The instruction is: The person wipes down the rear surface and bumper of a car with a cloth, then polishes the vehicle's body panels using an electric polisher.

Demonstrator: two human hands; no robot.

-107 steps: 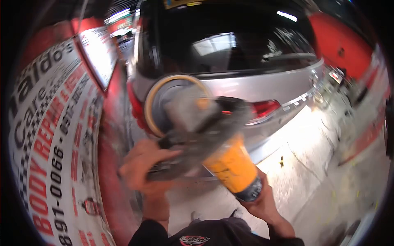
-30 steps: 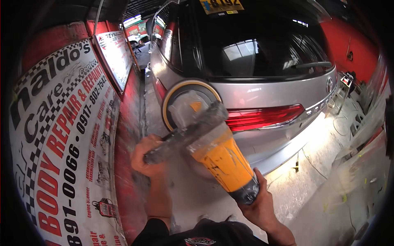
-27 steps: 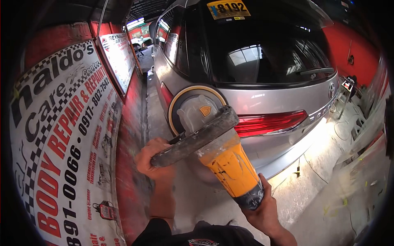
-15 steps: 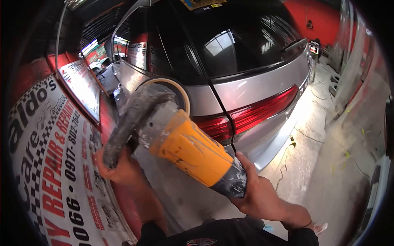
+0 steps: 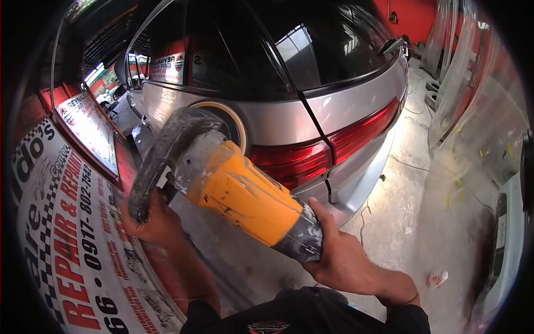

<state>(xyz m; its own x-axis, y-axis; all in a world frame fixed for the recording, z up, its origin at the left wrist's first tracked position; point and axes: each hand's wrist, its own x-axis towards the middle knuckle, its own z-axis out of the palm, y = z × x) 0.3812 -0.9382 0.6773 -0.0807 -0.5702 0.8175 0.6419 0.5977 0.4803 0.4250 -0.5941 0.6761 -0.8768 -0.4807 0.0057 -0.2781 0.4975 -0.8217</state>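
Observation:
A scuffed orange and black car polisher spans the middle of the head view. My right hand wraps round its black rear end, thumb along the top. At lower left, my left hand is closed on the black D-shaped front handle, its fingers partly hidden behind it. The round polishing pad faces the rear side panel of a silver car, just left of the red tail light. Whether the pad presses on the paint is hidden by the tool.
A printed banner lines the red wall close on my left. Clear plastic sheeting hangs at right, near a white car part. A thin cable and a crumpled wrapper lie on the concrete floor.
My view has shifted and more of the tail light shows. Both hands, still gripping the polisher, appear slightly lower and further left in view.

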